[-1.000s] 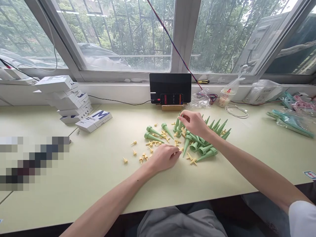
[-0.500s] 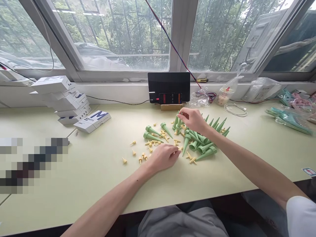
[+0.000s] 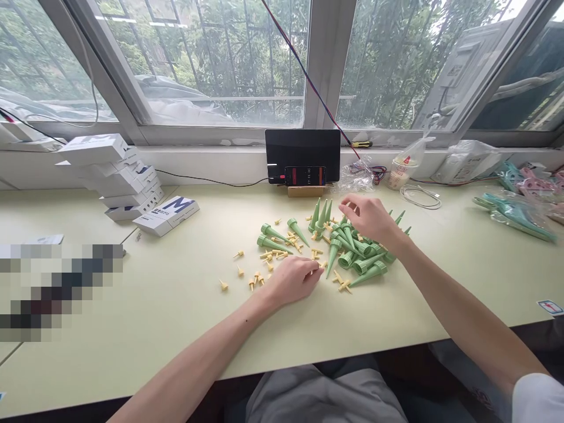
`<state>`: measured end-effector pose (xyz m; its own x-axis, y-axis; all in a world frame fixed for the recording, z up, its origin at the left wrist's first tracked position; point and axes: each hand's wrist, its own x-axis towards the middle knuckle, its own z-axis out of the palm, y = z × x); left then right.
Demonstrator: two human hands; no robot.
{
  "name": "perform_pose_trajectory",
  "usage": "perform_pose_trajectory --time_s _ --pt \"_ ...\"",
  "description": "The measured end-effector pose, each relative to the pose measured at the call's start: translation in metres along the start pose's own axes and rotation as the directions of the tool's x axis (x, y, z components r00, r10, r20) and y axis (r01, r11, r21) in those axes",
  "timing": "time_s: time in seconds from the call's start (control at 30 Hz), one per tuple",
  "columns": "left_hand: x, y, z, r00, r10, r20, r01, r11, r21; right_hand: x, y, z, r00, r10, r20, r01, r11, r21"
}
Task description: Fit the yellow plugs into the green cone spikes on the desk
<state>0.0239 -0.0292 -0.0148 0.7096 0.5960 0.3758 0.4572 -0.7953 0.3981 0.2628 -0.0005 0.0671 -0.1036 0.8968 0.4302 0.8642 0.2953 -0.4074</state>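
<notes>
My left hand [image 3: 296, 279] rests low on the table with curled fingers, a small yellow plastic fitting [image 3: 323, 265] at its fingertips. My right hand [image 3: 368, 217] hovers at the back of a heap of green plastic plant-watering spikes [image 3: 362, 249], fingers loosely bent and nothing visible in them. Just left of it, three green spikes [image 3: 324, 216] stand upright, points up. More green spikes [image 3: 274, 242] lie to the left, among scattered yellow fittings [image 3: 269, 265]. Other yellow fittings [image 3: 342, 283] lie in front of the heap.
White boxes [image 3: 126, 176] are stacked at the back left, one lying beside them [image 3: 167, 216]. A lit phone [image 3: 305, 175] leans on a dark tablet [image 3: 302, 150]. A bagged cup [image 3: 400, 170], a coiled white cable [image 3: 420, 197] and bagged coloured items [image 3: 515, 216] lie rightward.
My right hand has moved right, away from the upright green spikes, which now show fully. My left hand has stayed in place.
</notes>
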Motion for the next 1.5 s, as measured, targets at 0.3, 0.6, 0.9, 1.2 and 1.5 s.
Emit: perform_pose_trajectory --time_s 0.3,0.6,0.9,1.2,1.5 --pt "0.002 0.002 -0.003 1.0 -0.004 0.007 0.004 1.0 -0.006 -0.011 0.008 0.023 0.901 0.291 0.321 -0.12 0.879 -0.461" --pt "0.002 0.001 -0.002 1.0 -0.004 0.016 0.004 1.0 -0.009 -0.017 -0.005 0.026 0.868 0.309 0.389 -0.081 0.86 -0.503" --pt "0.002 0.002 -0.003 1.0 0.001 0.02 -0.001 1.0 -0.011 -0.019 -0.005 0.021 0.896 0.255 0.364 -0.092 0.907 -0.41" --pt "0.003 0.003 -0.003 0.979 -0.178 -0.096 0.155 0.965 -0.21 -0.039 -0.034 -0.009 0.968 0.112 0.223 -0.092 0.991 -0.097" --pt "0.012 0.003 -0.019 0.845 -0.532 -0.062 0.261 0.51 -0.82 -0.035 -0.068 0.018 0.944 -0.205 0.258 0.131 0.952 0.276"
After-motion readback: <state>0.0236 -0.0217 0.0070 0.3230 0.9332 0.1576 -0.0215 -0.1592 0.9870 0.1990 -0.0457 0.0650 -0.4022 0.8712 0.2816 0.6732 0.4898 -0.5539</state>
